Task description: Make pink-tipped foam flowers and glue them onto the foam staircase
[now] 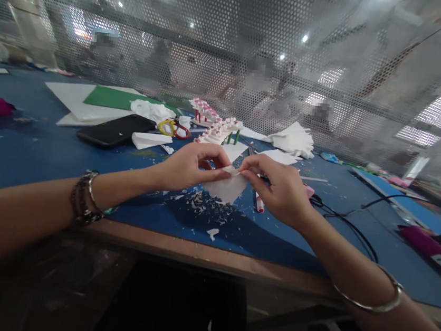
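Two bare hands come together over the blue worktop (57,160) and hold between them one thin white paper piece (226,188). The fingers of the left hand (188,168) are closed to a pinch, with the thumb and forefinger on the upper edge of this paper. The fingers of the right hand (284,187) make the same pinch on the same edge, just beside the left ones. From the fingers the paper hangs down, above many small white scraps (210,207) which lie spread on the worktop below.

Near the right fingers, a little lower, lies a marker (259,204) with a pinkish end, partly covered by this hand. To the left of the fingers are a folded white paper (151,140) and, farther, a flat black case (115,129). Beyond the left fingers lie scissors (173,128) with yellow and red handles. Directly beyond both hands are white-and-red pieces (218,131) on green and red stems. Beyond the right fingers, to the right, is a pile of white paper shapes (293,139). Well apart from the fingers, at far right, there is a purple power strip (429,250) near a black cable (359,235).
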{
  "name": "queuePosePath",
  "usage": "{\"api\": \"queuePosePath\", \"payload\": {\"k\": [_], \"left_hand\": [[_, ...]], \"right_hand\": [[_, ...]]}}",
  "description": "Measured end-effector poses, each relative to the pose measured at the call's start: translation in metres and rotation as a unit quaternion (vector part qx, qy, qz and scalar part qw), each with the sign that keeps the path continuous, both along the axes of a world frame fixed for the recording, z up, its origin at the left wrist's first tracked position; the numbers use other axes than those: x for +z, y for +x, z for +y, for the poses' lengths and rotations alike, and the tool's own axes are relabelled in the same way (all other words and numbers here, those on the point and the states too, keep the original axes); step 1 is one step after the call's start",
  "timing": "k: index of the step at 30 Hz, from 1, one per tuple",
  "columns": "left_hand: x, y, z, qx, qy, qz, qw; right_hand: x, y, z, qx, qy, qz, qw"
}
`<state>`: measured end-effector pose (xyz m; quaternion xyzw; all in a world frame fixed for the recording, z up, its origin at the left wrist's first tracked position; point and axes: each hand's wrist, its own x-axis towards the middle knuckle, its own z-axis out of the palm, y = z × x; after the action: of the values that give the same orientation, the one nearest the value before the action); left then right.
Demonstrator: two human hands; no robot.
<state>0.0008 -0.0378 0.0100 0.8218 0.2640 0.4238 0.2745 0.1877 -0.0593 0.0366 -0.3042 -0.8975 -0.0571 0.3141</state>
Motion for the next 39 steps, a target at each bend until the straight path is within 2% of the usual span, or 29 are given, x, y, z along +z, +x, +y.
{"api": "queuePosePath", "payload": {"k": [3,8,17,26,32,35,39], "left_hand": [[-0.001,-0.001,0.001,0.013,0.02,0.013,1.0],[-0.001,-0.002,0.0,0.03,0.055,0.035,0.997],[-0.004,0.006,-0.01,0.052,0.047,0.01,0.997],[-0.001,0.009,-0.016,0.088,0.162,0.077,0.98],[0.0,0.004,-0.009,0.091,0.262,0.097,0.956],[0.0,0.003,-0.007,0.087,0.241,0.089,0.962],[0.0,0.002,-0.006,0.036,0.16,0.061,0.985]], "right_hand": [[-0.003,-0.002,0.0,-0.004,-0.045,0.0,0.999],[-0.009,-0.006,0.002,0.012,-0.149,0.055,0.987],[-0.017,-0.012,0.006,-0.034,-0.074,0.122,0.989],[-0.02,-0.013,0.003,-0.037,-0.052,0.134,0.989],[-0.018,-0.013,0.0,-0.017,-0.128,0.167,0.977],[-0.015,-0.013,-0.002,0.003,-0.166,0.18,0.97],[-0.012,-0.012,-0.001,0.013,-0.173,0.181,0.968]]}}
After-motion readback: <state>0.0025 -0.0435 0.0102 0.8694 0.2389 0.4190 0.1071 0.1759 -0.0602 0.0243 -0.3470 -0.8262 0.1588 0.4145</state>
